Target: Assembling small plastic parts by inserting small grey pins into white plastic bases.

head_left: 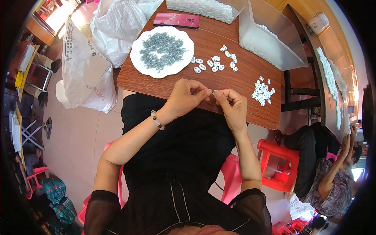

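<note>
Above the near edge of the brown table (156, 84), my two hands meet fingertip to fingertip. My right hand (234, 107) pinches a small white plastic piece (214, 93) between thumb and finger. The fingers of my left hand (187, 96) are pinched together close beside that piece; whatever they hold is too small to make out. A scalloped white plate (135, 58) bears a heap of small grey metal screws (160, 49). Oval white pieces with two holes (202, 67) lie scattered right of the plate. A pile of smaller white pieces (263, 93) lies near the table's right side.
Along the far edge are a red phone (176, 20) and two clear bins, one (270, 49) at the right and one (235, 9) farther left, holding white pieces. White sacks (88, 74) stand left of the table. A red stool (280, 164) and another person (329, 180) are at the right.
</note>
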